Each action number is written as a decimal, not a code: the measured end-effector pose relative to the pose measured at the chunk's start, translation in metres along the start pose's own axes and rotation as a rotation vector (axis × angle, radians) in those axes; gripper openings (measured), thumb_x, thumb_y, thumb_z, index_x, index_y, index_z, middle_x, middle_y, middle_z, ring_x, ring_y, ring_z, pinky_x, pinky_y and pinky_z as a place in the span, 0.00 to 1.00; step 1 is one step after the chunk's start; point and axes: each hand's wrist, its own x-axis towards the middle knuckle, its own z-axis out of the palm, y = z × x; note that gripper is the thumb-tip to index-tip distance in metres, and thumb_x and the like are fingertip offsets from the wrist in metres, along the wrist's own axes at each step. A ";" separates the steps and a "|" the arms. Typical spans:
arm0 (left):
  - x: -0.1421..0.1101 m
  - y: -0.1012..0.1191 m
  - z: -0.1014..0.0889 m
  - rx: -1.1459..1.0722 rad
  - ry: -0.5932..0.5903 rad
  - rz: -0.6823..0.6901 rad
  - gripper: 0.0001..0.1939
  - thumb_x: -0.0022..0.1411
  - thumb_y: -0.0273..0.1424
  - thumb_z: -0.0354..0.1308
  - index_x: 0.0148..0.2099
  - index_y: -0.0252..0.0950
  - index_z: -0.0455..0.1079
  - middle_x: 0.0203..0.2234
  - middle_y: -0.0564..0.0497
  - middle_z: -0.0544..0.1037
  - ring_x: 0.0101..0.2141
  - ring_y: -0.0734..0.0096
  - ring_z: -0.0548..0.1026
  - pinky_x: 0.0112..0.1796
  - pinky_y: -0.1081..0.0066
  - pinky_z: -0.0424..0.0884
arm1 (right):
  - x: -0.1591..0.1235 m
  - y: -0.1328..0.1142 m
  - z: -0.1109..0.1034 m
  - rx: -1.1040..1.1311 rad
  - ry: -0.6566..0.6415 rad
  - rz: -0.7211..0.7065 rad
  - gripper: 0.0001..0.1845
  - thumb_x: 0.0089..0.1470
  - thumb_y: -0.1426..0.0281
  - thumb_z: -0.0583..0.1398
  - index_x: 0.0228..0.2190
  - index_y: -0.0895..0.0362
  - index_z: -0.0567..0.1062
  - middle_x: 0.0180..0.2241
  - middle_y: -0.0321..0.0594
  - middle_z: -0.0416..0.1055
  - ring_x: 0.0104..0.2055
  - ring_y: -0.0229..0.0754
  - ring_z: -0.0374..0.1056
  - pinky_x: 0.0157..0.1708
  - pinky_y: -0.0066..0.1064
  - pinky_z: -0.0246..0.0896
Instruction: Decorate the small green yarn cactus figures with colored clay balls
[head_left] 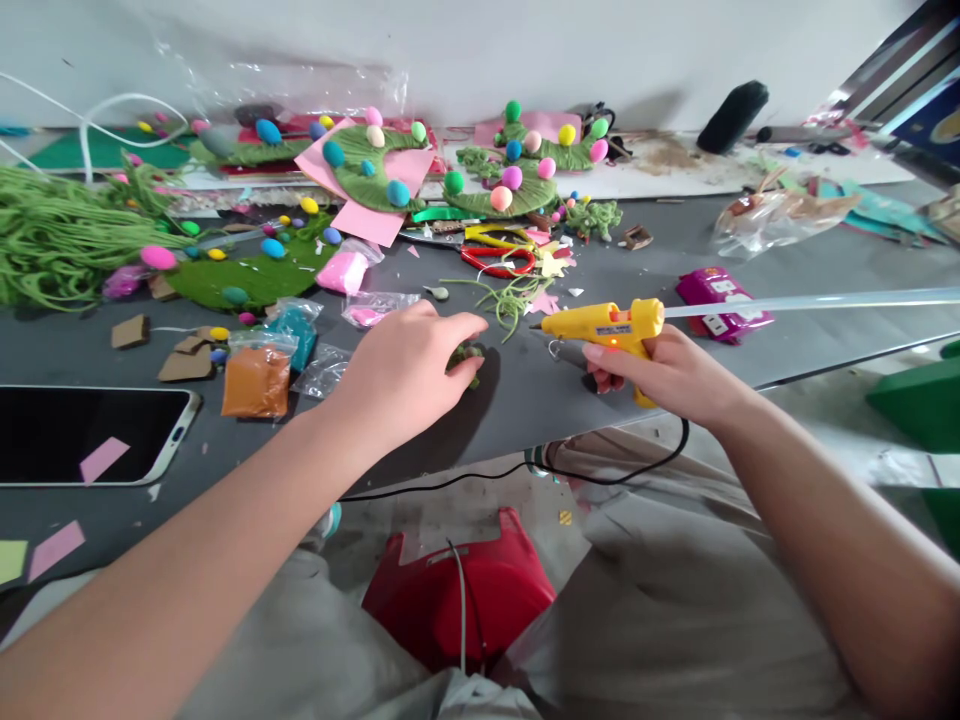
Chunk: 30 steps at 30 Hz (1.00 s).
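Note:
My right hand (pixel 679 370) is wrapped round the handle of a yellow hot glue gun (pixel 604 325). Its nozzle points left and a small orange light glows on its side. A long clear glue stick (pixel 810 302) runs out of its back. My left hand (pixel 405 365) is curled, palm down, over the table, its thumb against a small dark green piece (pixel 474 378), apparently yarn. The index finger arches above that piece; the other fingers are hidden. Thin green yarn strands (pixel 514 302) lie just beyond the nozzle.
Red-handled scissors (pixel 499 262), green wrapped shapes with coloured balls (pixel 379 170) and a yarn heap (pixel 71 240) lie further back. Bags of orange (pixel 256 380) and blue material, a phone (pixel 90 435) and a purple power strip (pixel 724 300) surround. A black cord (pixel 480 477) hangs at the table's front edge.

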 end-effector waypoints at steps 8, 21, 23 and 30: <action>-0.025 -0.008 -0.013 0.007 0.137 0.139 0.15 0.65 0.33 0.63 0.51 0.34 0.80 0.57 0.39 0.76 0.57 0.47 0.72 0.59 0.50 0.70 | 0.001 0.002 0.000 0.026 -0.012 -0.001 0.26 0.57 0.45 0.63 0.28 0.55 0.78 0.30 0.42 0.77 0.32 0.44 0.72 0.33 0.36 0.68; -0.040 -0.006 -0.006 0.116 -0.073 0.121 0.27 0.69 0.45 0.58 0.66 0.42 0.73 0.75 0.37 0.51 0.73 0.35 0.50 0.67 0.37 0.55 | 0.002 0.005 0.000 0.000 -0.031 -0.024 0.28 0.58 0.43 0.61 0.27 0.57 0.78 0.29 0.41 0.76 0.32 0.42 0.71 0.36 0.34 0.68; -0.040 -0.007 -0.005 0.119 -0.079 0.116 0.27 0.69 0.46 0.58 0.66 0.43 0.72 0.75 0.37 0.51 0.73 0.35 0.50 0.67 0.37 0.55 | 0.002 0.006 0.001 0.002 -0.026 -0.020 0.29 0.57 0.43 0.61 0.28 0.57 0.78 0.30 0.41 0.76 0.33 0.43 0.71 0.36 0.34 0.68; -0.041 -0.010 -0.008 0.100 -0.084 0.124 0.29 0.70 0.43 0.57 0.70 0.44 0.66 0.75 0.38 0.52 0.72 0.38 0.53 0.66 0.40 0.59 | -0.003 0.003 -0.004 -0.046 0.119 -0.023 0.28 0.57 0.43 0.62 0.35 0.55 0.81 0.28 0.40 0.76 0.31 0.44 0.71 0.30 0.33 0.66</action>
